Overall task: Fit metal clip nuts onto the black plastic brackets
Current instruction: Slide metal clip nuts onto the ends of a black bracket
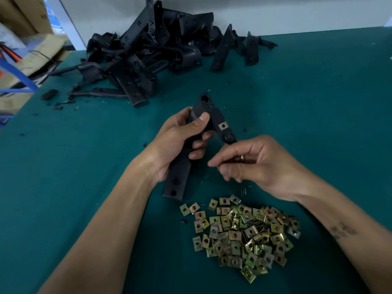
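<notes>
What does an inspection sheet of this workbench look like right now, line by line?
Surface: green mat, flecked with black plastic scraps.
Job's things: black bracket held upright, one metal clip nut already fitted on its arm; loose clip nuts heaped near the front; pile of brackets at the back.
Clutter: small black oval piece at the left.
Hands: left hand grips the bracket; right hand beside it, fingers curled, contents hidden.
Cables: thin black wire on the boxes at the far left.
Surroundings: cardboard boxes, blue frame, pale wall.
</notes>
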`<state>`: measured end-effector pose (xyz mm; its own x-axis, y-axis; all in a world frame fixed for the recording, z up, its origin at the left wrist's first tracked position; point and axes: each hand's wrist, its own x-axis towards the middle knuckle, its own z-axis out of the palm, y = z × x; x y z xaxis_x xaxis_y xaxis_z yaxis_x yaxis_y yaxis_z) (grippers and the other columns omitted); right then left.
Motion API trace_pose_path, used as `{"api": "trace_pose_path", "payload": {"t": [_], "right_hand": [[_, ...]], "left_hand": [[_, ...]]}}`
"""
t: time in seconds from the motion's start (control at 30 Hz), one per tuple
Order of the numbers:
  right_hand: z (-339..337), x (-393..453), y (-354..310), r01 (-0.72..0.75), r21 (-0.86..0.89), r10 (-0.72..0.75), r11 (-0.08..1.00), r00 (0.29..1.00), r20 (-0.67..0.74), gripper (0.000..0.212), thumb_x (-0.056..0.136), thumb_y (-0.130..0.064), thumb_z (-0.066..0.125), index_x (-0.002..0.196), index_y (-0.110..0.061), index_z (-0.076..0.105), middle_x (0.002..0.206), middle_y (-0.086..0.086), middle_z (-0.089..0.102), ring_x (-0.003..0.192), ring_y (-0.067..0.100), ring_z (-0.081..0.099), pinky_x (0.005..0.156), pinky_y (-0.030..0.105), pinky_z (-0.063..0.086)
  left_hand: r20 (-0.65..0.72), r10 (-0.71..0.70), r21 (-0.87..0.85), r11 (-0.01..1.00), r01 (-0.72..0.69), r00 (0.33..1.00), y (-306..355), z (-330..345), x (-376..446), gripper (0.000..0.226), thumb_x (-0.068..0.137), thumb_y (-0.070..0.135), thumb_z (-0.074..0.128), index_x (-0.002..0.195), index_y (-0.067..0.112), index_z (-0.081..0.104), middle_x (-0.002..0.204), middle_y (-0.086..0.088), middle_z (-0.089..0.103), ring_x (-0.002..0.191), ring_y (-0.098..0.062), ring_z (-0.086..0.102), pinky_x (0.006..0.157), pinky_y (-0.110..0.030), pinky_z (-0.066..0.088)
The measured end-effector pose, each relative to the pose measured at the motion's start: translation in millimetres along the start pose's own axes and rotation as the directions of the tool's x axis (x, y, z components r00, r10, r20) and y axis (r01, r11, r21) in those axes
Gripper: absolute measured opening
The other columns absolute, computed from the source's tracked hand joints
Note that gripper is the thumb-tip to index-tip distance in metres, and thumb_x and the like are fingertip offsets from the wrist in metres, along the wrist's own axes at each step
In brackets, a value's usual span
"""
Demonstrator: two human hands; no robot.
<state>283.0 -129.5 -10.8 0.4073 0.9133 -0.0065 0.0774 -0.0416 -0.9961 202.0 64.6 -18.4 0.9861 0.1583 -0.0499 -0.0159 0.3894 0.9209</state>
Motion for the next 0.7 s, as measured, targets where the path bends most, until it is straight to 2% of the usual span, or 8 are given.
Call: {"api": "trace_pose_path", "payload": {"t": [0.07, 0.23, 0.37, 0.43, 0.5, 0.53, 0.63, 0.7], "right_hand": [[-4, 2, 4, -0.001, 0.099, 0.001, 0.995, 1.000, -0.002, 0.018, 0.077, -0.014, 0.075, 0.094, -0.013, 0.081, 0.086, 0.015, 0.073, 0.075, 0.020, 0.066, 0.065, 0.022, 0.051], [-20, 1, 7, -0.049, 0.293, 0.016, 0.955, 0.993, 0.116, 0.021, 0.079, -0.008, 0.076, 0.100, -0.005, 0.079, 0.084, 0.015, 0.070, 0.078, 0.021, 0.066, 0.069, 0.022, 0.054], [-38, 1, 4, -0.074, 0.453, 0.013, 0.888, 0.991, 0.136, 0.030, 0.076, -0.013, 0.082, 0.104, -0.002, 0.077, 0.086, 0.012, 0.068, 0.084, 0.022, 0.062, 0.076, 0.025, 0.054], [-42, 1, 4, -0.049, 0.510, 0.015, 0.859, 0.997, 0.071, 0.027, 0.076, -0.014, 0.085, 0.101, -0.004, 0.078, 0.087, 0.010, 0.067, 0.085, 0.021, 0.061, 0.076, 0.027, 0.053], [-41, 3, 3, -0.016, 0.560, 0.057, 0.828, 0.997, -0.055, 0.015, 0.081, -0.005, 0.074, 0.095, -0.006, 0.079, 0.087, 0.009, 0.066, 0.080, 0.019, 0.061, 0.071, 0.025, 0.054], [-40, 5, 3, 0.002, 0.577, 0.101, 0.817, 0.984, -0.146, 0.017, 0.082, 0.000, 0.067, 0.093, -0.006, 0.078, 0.086, 0.009, 0.066, 0.078, 0.018, 0.060, 0.068, 0.023, 0.054], [-31, 11, 5, 0.074, 0.556, 0.177, 0.828, 0.906, -0.385, 0.020, 0.084, 0.006, 0.060, 0.097, -0.002, 0.074, 0.086, 0.010, 0.066, 0.074, 0.016, 0.061, 0.065, 0.021, 0.055], [-20, 14, 7, 0.104, 0.498, 0.174, 0.861, 0.859, -0.481, 0.019, 0.090, 0.008, 0.059, 0.098, -0.001, 0.073, 0.085, 0.009, 0.069, 0.075, 0.016, 0.065, 0.069, 0.023, 0.057]], "left_hand": [[-0.002, 0.010, 0.004, 1.000, -0.010, 1.000, 0, -1, 0, 0.021, 0.099, 0.020, 0.057, 0.111, 0.015, 0.041, 0.074, -0.004, 0.045, 0.056, -0.011, 0.034, 0.043, -0.019, 0.029], [-0.008, 0.002, -0.014, 1.000, -0.002, 1.000, 1, -3, -1, 0.021, 0.099, 0.022, 0.059, 0.109, 0.015, 0.042, 0.074, -0.003, 0.044, 0.056, -0.011, 0.034, 0.043, -0.019, 0.030], [0.012, -0.022, -0.034, 0.999, 0.022, 1.000, 2, -4, -2, 0.017, 0.099, 0.024, 0.060, 0.100, 0.015, 0.046, 0.073, -0.003, 0.044, 0.056, -0.012, 0.034, 0.042, -0.019, 0.032], [0.042, -0.033, -0.035, 0.999, 0.034, 0.999, 1, -5, -2, 0.016, 0.100, 0.026, 0.059, 0.100, 0.014, 0.048, 0.073, -0.004, 0.044, 0.057, -0.013, 0.034, 0.042, -0.019, 0.033], [0.075, -0.044, -0.023, 0.999, 0.046, 0.996, 1, -5, -3, 0.017, 0.101, 0.027, 0.057, 0.105, 0.013, 0.047, 0.072, -0.005, 0.044, 0.055, -0.013, 0.034, 0.041, -0.020, 0.033], [0.083, -0.049, -0.007, 0.999, 0.049, 0.995, 1, -4, -3, 0.020, 0.101, 0.028, 0.057, 0.107, 0.013, 0.047, 0.072, -0.005, 0.045, 0.054, -0.013, 0.034, 0.040, -0.020, 0.033], [0.064, -0.047, 0.050, 0.998, 0.044, 0.997, 1, -1, -2, 0.034, 0.096, 0.031, 0.061, 0.108, 0.003, 0.047, 0.070, -0.006, 0.045, 0.051, -0.014, 0.035, 0.038, -0.021, 0.032], [0.062, -0.036, 0.099, 0.995, 0.030, 0.997, 0, 2, -2, 0.037, 0.094, 0.032, 0.063, 0.108, 0.001, 0.048, 0.069, -0.006, 0.046, 0.050, -0.014, 0.035, 0.038, -0.021, 0.032]]}}
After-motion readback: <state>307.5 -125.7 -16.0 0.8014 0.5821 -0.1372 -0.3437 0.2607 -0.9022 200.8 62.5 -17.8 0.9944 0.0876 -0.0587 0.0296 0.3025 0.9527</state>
